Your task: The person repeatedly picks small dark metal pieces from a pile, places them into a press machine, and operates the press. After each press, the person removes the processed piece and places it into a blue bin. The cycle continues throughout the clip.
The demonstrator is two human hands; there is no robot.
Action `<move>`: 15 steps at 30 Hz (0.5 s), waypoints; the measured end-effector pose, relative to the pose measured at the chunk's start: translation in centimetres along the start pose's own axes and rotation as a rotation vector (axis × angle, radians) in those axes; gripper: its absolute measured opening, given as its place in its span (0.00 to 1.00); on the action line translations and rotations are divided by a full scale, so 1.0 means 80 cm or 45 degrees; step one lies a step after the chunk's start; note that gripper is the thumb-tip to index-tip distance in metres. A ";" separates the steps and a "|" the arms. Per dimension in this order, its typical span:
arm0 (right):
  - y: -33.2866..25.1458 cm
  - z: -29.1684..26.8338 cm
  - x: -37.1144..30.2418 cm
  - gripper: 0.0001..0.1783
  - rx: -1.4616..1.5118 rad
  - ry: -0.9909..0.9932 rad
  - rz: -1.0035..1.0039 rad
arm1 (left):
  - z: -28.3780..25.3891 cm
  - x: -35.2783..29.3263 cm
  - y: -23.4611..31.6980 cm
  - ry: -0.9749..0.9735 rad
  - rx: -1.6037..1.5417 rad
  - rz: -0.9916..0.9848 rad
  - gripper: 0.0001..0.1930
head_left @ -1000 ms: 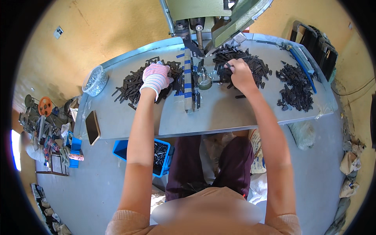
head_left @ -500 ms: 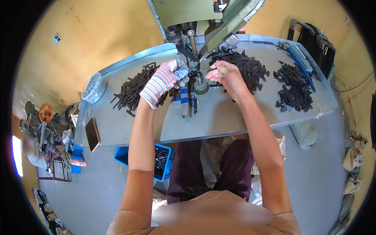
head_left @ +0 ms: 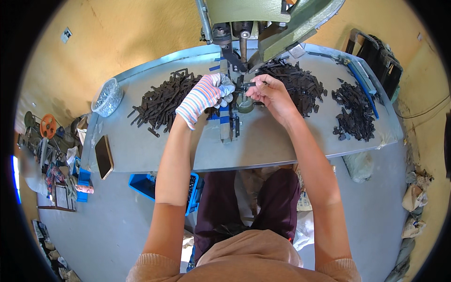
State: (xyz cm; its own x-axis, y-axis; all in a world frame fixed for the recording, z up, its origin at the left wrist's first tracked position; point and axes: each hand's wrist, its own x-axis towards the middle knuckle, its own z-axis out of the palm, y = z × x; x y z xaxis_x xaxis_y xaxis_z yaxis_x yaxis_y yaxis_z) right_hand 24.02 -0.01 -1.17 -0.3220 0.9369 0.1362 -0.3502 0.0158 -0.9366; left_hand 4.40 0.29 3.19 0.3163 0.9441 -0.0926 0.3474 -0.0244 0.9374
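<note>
My left hand [head_left: 212, 94], in a striped glove with grey fingers, is closed beside the tooling under a green press-like machine [head_left: 249, 11]. Its fingertips are curled together and what they hold is hidden. My bare right hand [head_left: 268, 91] pinches a small flat black strip [head_left: 252, 85], whose left end reaches the tooling between my hands. Just below it is a round greenish-grey machine part [head_left: 244, 104]. A pile of long black strips [head_left: 162, 103] lies left of my gloved hand, and another pile of black parts [head_left: 300, 87] lies right of my bare hand.
A clear tub of small shiny pieces [head_left: 108, 97] and a phone [head_left: 104, 157] are on the table's left side. A third pile of black parts [head_left: 354, 113] lies far right, near a blue bar [head_left: 362, 89]. Below the front edge is a blue bin [head_left: 193, 199].
The view has shifted, moving the machine slightly right and down in the picture. The black strip in my right hand now shows clearly, reaching the tooling. My left hand stays closed beside it.
</note>
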 end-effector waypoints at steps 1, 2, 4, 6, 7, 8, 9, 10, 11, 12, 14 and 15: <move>0.001 0.001 0.000 0.09 -0.005 0.006 0.007 | 0.004 -0.001 -0.001 0.030 -0.015 -0.008 0.06; 0.001 0.002 0.000 0.09 -0.009 0.012 0.012 | 0.005 -0.002 -0.001 0.040 0.018 -0.027 0.06; 0.002 0.004 0.001 0.09 -0.037 0.009 0.023 | 0.005 0.000 0.002 0.031 0.070 -0.044 0.07; 0.001 0.005 0.002 0.08 -0.092 0.015 0.048 | 0.006 -0.001 0.002 0.057 0.078 -0.043 0.08; 0.002 0.005 0.002 0.08 -0.110 0.001 0.047 | 0.006 -0.002 0.003 0.053 0.085 -0.040 0.08; 0.002 0.005 0.002 0.07 -0.138 0.004 0.054 | 0.006 -0.002 0.003 0.050 0.091 -0.037 0.08; 0.003 0.006 0.002 0.07 -0.166 -0.001 0.050 | 0.005 -0.003 0.004 0.049 0.102 -0.037 0.08; 0.003 0.006 0.002 0.07 -0.190 0.026 0.070 | 0.005 -0.004 0.004 0.049 0.114 -0.036 0.08; 0.003 0.006 0.002 0.06 -0.212 0.048 0.078 | 0.005 -0.005 0.004 0.053 0.127 -0.030 0.09; 0.004 0.007 0.002 0.06 -0.239 0.080 0.094 | 0.006 -0.005 0.005 0.048 0.110 -0.038 0.09; 0.002 0.006 0.002 0.06 -0.305 0.126 0.130 | 0.005 -0.005 0.005 0.052 0.080 -0.041 0.09; 0.002 0.005 0.001 0.06 -0.340 0.153 0.148 | 0.005 -0.006 0.004 0.049 0.084 -0.048 0.09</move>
State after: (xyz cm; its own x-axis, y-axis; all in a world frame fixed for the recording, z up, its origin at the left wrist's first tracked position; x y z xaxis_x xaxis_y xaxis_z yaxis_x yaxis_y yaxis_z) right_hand 23.59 -0.09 -1.14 -0.2349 0.9720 -0.0012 -0.0684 -0.0177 -0.9975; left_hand 4.68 -0.30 3.43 0.2678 0.9568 -0.1135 0.4163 -0.0086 0.9092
